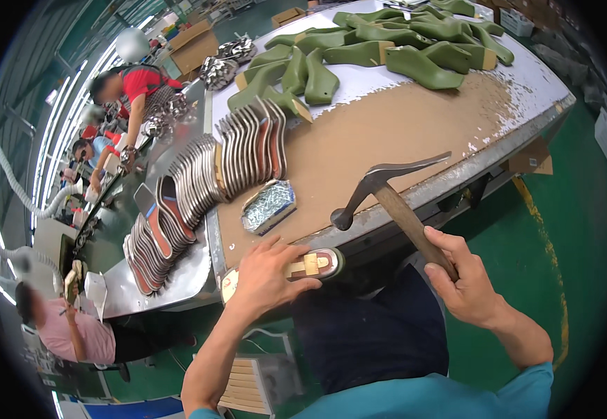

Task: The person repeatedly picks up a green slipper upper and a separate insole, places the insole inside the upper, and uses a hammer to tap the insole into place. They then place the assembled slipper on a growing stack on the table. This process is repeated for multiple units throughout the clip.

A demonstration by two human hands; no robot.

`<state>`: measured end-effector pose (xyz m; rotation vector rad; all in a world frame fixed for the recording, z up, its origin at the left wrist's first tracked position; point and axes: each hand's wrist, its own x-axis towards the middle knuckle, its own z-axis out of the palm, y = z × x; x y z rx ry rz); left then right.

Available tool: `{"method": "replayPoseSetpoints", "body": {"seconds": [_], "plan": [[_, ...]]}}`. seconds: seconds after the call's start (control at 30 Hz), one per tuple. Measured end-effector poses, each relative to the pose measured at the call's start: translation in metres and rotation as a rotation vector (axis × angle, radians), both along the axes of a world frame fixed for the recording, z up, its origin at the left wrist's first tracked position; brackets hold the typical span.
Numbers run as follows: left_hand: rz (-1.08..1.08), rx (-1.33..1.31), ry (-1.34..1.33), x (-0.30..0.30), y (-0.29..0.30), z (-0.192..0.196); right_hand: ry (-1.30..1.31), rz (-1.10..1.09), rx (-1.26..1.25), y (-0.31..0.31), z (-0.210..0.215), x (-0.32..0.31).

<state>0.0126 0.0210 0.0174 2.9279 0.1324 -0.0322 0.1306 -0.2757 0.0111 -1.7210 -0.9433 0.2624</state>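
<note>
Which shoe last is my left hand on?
The nearest last, topped with an insole; the other lasts lie apart, at the far end of the table.

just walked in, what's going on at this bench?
A person's right hand grips a hammer by its wooden handle, the head clear of the work. The left hand holds a sole-shaped piece at the near edge of the table. Just beyond lies an open box of small metal pieces. A row of curved insoles stands to the left, and green shoe lasts are heaped at the far end.
</note>
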Motion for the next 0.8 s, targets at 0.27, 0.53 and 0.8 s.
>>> {"method": "replayPoseSetpoints", "body": {"seconds": [0.27,0.53,0.8], "plan": [[0.054,-0.006,0.004,0.002,-0.009,-0.005,-0.050,0.006,-0.009,-0.006,-0.011,-0.006],[0.090,0.045,0.091,0.001,-0.017,0.000,-0.128,0.064,-0.020,0.004,-0.006,-0.007],[0.057,0.092,0.054,-0.005,-0.017,-0.009,-0.404,-0.129,0.210,0.002,0.030,0.000]]}}
